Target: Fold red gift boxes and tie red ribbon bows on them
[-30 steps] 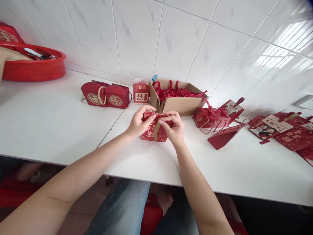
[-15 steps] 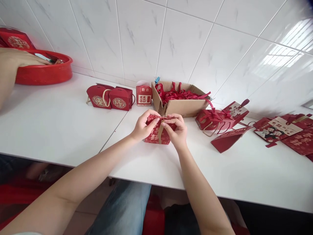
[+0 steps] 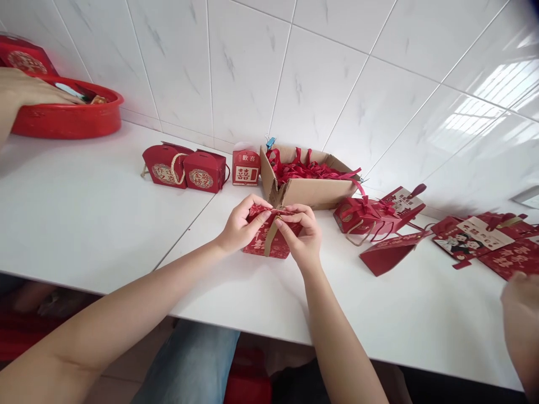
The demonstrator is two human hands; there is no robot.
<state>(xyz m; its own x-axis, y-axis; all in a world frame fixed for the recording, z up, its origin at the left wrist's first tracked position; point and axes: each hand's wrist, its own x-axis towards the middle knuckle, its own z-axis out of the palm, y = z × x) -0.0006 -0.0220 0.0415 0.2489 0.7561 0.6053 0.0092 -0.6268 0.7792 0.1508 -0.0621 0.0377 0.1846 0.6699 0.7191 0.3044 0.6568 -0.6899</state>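
Note:
A small red gift box (image 3: 269, 240) with gold characters and a tan ribbon handle stands on the white table (image 3: 105, 213) in front of me. My left hand (image 3: 240, 227) pinches its top left edge, fingers curled. My right hand (image 3: 303, 230) pinches the top right edge beside the ribbon. Both hands are closed on the box top. Just behind it sits an open cardboard box (image 3: 309, 182) full of red ribbons.
Two closed red boxes (image 3: 183, 171) and a small red-and-white box (image 3: 245, 167) stand at the back left. Finished boxes (image 3: 370, 213) and flat printed box blanks (image 3: 480, 238) lie to the right. Another person's hand (image 3: 25, 95) reaches into a red basin (image 3: 67, 115); another hand (image 3: 522, 320) shows at right.
My hands stay on the box top with small finger shifts. The view has tilted a little, and a person's hand has come in at the right edge.

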